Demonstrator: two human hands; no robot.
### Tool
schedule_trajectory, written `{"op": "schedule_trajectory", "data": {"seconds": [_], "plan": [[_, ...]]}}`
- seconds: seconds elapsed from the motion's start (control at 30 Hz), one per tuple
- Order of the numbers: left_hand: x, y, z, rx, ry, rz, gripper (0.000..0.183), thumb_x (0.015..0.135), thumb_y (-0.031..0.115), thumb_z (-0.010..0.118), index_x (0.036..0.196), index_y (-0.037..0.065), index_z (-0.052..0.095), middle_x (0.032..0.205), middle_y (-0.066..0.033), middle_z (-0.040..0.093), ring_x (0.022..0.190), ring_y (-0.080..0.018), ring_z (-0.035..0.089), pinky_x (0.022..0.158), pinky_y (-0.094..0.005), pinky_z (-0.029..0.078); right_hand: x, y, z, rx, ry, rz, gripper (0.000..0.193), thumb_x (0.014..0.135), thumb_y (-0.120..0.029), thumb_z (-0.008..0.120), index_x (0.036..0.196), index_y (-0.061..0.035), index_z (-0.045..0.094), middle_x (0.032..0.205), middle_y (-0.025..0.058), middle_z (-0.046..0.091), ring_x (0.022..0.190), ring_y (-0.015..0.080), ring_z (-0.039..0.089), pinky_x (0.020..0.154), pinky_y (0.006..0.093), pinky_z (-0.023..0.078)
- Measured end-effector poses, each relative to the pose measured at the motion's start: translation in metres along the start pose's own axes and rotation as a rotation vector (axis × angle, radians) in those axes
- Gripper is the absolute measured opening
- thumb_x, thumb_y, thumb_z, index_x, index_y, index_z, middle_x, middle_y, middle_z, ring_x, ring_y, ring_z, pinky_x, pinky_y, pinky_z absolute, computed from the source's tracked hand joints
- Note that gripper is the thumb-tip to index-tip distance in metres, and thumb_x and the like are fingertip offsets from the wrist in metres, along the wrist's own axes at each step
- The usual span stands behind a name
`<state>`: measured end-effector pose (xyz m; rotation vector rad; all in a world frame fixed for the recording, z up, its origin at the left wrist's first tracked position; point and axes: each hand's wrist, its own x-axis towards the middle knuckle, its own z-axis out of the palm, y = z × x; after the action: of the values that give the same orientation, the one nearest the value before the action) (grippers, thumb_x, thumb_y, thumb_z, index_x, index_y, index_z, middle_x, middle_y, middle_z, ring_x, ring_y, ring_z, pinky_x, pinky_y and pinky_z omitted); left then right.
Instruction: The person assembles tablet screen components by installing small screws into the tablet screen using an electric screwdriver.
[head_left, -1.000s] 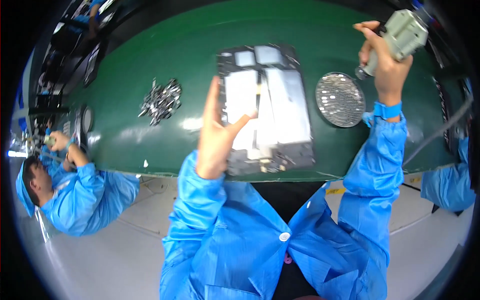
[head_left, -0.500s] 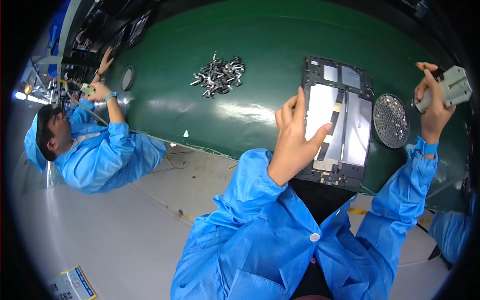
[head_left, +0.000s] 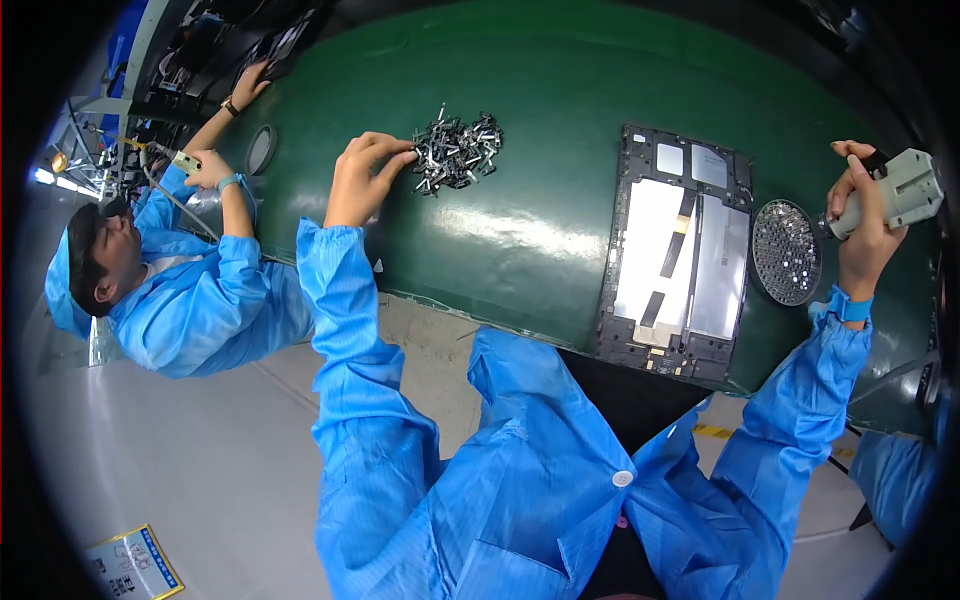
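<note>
At the left edge of a pile of small black-and-silver metal parts point(head_left: 462, 152), my left hand point(head_left: 362, 180) has its thumb and forefinger pinched on a small metal part. My right hand point(head_left: 865, 220) is wrapped round a pale grey electric screwdriver point(head_left: 912, 188), whose nose points left toward a round dish of tiny screws point(head_left: 785, 252). Between my hands a tablet point(head_left: 722, 275) lies with its back off, showing silver battery panels, black strips and a dark frame. Neither hand touches it.
On the left a co-worker in blue point(head_left: 200, 310) holds a cabled tool point(head_left: 186, 161) beside another round dish point(head_left: 261, 150). A small white piece point(head_left: 379, 265) lies near the front edge of the green table point(head_left: 540, 90). Dark equipment lines the far left.
My left hand has left the tablet and moved left to the pile, where its fingers have closed in a pinch. My right hand still holds the screwdriver by the dish.
</note>
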<state>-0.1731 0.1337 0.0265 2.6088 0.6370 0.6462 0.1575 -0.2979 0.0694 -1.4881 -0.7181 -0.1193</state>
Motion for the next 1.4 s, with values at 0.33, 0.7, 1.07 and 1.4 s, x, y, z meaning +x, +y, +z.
{"op": "schedule_trajectory", "data": {"seconds": [0.33,0.7,1.07,1.4], "plan": [[0.005,-0.009,0.001,0.216,0.298,0.275,0.010,0.093,0.006,0.065,0.099,0.010,0.072,0.097,-0.0080,0.069,0.093,-0.0278,0.063,0.085,-0.0396,0.047,-0.001,-0.004,0.003,0.008,0.021,0.014,0.020,0.092,-0.006,0.061,0.105,0.0088,0.067,0.092,0.0157,0.072,0.053,0.0100,0.052,0.048,0.0255,0.041],[0.097,0.118,0.035,-0.029,0.268,0.446,0.008,0.094,0.010,0.067,0.100,0.009,0.072,0.083,-0.0080,0.068,0.074,-0.0202,0.068,0.066,-0.0313,0.052,-0.004,-0.009,0.013,0.081,0.078,0.048,0.018,0.091,-0.005,0.063,0.106,0.0053,0.065,0.089,0.0164,0.071,0.051,0.0100,0.052,0.049,0.0256,0.043],[0.084,0.137,0.152,-1.884,-0.506,-0.511,0.017,0.103,0.014,0.056,0.110,-0.001,0.061,0.117,-0.0223,0.068,0.093,-0.0253,0.074,0.079,-0.0302,0.064,-0.010,-0.019,0.011,0.140,0.079,0.103,0.010,0.092,-0.006,0.066,0.097,0.0026,0.067,0.081,0.0065,0.069,0.051,0.0067,0.056,0.046,0.0226,0.045],[0.069,0.140,0.150,-1.969,-0.342,-0.643,0.019,0.100,0.013,0.061,0.111,-0.002,0.063,0.106,-0.0162,0.070,0.085,-0.0233,0.072,0.078,-0.0311,0.064,-0.022,-0.019,0.010,0.108,0.052,0.171,0.018,0.089,-0.004,0.063,0.105,0.0025,0.061,0.091,0.0136,0.069,0.051,0.0089,0.055,0.047,0.0243,0.046]]}}
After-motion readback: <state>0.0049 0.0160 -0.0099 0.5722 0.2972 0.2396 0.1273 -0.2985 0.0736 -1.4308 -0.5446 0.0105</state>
